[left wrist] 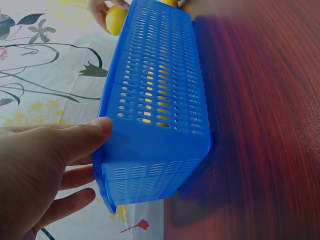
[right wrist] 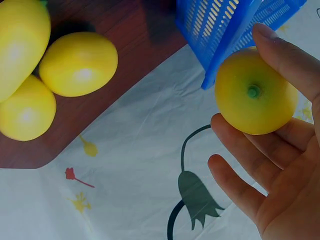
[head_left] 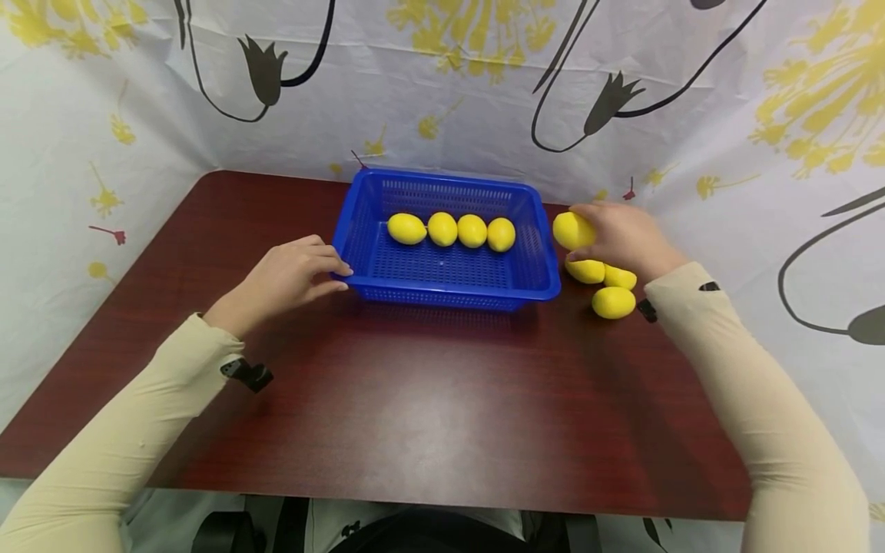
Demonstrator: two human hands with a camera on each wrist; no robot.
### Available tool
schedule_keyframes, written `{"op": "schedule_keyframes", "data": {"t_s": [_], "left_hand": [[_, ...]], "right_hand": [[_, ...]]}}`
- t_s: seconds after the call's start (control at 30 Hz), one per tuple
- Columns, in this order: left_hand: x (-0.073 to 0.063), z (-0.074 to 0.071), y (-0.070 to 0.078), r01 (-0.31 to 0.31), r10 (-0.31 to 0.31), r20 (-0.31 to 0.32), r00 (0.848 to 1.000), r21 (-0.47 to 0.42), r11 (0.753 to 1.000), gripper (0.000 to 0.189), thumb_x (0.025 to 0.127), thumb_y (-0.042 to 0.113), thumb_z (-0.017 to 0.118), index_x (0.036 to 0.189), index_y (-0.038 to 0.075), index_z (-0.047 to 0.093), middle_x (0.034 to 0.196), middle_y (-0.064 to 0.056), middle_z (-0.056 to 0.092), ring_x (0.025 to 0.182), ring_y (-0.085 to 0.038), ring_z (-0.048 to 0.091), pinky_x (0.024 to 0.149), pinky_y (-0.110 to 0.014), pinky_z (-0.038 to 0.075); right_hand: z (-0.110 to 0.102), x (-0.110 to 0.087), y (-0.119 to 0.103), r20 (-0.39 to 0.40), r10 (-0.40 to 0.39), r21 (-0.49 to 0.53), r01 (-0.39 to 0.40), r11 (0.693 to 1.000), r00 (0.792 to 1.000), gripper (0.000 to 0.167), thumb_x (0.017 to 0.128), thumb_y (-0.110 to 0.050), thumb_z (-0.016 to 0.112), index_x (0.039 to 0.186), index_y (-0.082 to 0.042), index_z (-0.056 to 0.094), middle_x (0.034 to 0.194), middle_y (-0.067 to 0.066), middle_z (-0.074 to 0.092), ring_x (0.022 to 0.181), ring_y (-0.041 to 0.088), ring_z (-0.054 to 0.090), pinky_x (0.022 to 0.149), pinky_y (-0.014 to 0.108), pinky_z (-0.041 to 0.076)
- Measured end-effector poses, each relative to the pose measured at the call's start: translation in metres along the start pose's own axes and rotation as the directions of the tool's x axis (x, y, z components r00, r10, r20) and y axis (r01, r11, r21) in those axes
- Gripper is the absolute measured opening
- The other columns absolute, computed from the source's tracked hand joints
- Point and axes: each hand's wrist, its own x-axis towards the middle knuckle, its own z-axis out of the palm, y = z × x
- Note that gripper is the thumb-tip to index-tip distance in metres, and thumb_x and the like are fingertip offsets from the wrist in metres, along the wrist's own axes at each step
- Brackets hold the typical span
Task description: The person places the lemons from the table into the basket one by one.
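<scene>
Left hand point(head_left: 286, 278) is laid against the near-left corner of the blue basket point(head_left: 445, 283), fingers fairly straight, thumb pressed on the wall in the left wrist view point(left wrist: 80, 140); nothing is gripped, the basket is only steadied. Right hand point(head_left: 622, 238) is curled round a held lemon point(head_left: 572, 230), pinched between thumb and fingers, stem end facing the right wrist camera point(right wrist: 255, 97). The held lemon is carried just beside the basket's right rim, outside it and above the counter point(head_left: 429, 407); the basket opening lies to the left of the right hand, so that hand is clearly the nearer one. Inside the basket a row of four lemons point(head_left: 451, 230) is lined up along the far wall, running left to right, each touching or nearly touching the next; free floor is seen in front of the row and at its right end. Three loose lemons point(head_left: 603, 284) are left on the counter just under and beside the right hand, clustered and touching. Basket long axis is set left-right across the counter. No brands, labels or readable writing are seen anywhere; only a flower-print cloth point(head_left: 442, 92) behind.
</scene>
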Motion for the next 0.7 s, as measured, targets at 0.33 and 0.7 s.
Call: {"op": "schedule_keyframes", "data": {"t_s": [0.33,0.7], "left_hand": [[0.0,0.0,0.0,0.01,-0.01,0.007,1.0,0.004,1.0,0.022,0.083,0.031,0.08,0.1,0.017,0.078,0.095,0.004,0.075,0.084,-0.014,0.056,0.068,-0.032,0.051],[0.0,-0.001,0.0,0.01,-0.01,0.006,1.0,0.004,1.0,0.023,0.083,0.031,0.08,0.1,0.017,0.078,0.095,0.003,0.075,0.084,-0.014,0.056,0.069,-0.032,0.051]], "right_hand": [[0.001,0.02,-0.02,-0.034,-0.057,-0.002,0.057,0.998,0.998,0.07,0.078,-0.034,0.083,0.136,-0.007,0.055,0.131,0.019,0.061,0.108,0.038,0.06,0.089,0.055,0.048],[-0.001,0.042,-0.045,-0.031,-0.108,0.002,0.109,0.994,0.994,0.074,0.077,-0.034,0.083,0.139,-0.005,0.054,0.136,0.019,0.06,0.115,0.039,0.059,0.094,0.055,0.048]]}}
